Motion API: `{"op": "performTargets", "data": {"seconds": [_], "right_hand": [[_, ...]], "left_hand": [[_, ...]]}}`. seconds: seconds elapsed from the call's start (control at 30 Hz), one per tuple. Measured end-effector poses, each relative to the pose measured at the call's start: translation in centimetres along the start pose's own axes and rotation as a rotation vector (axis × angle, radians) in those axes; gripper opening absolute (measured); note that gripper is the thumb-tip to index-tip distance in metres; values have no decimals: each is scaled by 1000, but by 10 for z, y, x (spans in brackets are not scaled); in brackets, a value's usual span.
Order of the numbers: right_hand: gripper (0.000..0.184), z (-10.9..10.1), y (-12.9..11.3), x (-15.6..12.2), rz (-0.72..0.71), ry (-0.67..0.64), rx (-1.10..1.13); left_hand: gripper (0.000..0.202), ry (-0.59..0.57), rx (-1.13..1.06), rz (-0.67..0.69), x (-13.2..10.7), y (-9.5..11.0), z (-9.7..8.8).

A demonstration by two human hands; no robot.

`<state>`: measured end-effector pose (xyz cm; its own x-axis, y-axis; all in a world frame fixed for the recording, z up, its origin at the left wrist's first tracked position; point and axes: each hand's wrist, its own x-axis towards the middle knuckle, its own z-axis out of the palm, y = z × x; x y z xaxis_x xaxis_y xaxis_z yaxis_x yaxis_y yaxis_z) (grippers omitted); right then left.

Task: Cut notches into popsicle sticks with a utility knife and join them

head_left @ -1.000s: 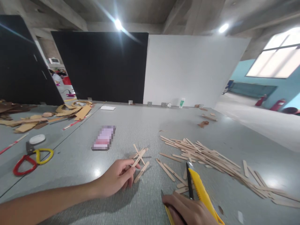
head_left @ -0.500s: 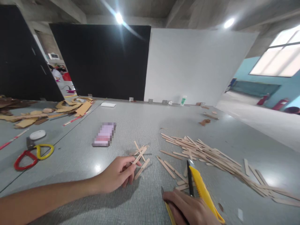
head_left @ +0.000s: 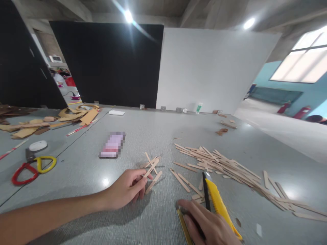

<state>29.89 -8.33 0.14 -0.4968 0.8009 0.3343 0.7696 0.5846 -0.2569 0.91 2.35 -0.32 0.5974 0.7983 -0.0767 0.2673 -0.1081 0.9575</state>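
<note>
My left hand rests on the grey table, its fingers pinched on one wooden stick of a small crossed stick cluster. My right hand lies at the bottom edge, closed on a yellow utility knife whose black blade end points away from me. A yellow ruler edge shows under that hand. A large heap of loose wooden sticks spreads to the right of both hands.
A pixelated phone lies beyond my left hand. Red and yellow scissors and a white disc sit at the left, cardboard scraps at the far left. A small green-labelled bottle stands by the white panel.
The view has shifted slightly. My right hand has flattened a little over the knife and ruler. My left hand keeps its pinch on the stick.
</note>
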Motion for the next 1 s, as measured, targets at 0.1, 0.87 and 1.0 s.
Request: {"op": "performTargets", "data": {"seconds": [0.1, 0.87, 1.0], "right_hand": [[28, 4, 9, -3, 100, 168, -135], [41, -11, 37, 6, 69, 110, -157], [36, -10, 40, 7, 19, 93, -110]], "left_hand": [[38, 1, 18, 9, 0, 1, 0], [37, -25, 44, 35, -1, 3, -2], [38, 57, 170, 105, -6, 3, 1]]}}
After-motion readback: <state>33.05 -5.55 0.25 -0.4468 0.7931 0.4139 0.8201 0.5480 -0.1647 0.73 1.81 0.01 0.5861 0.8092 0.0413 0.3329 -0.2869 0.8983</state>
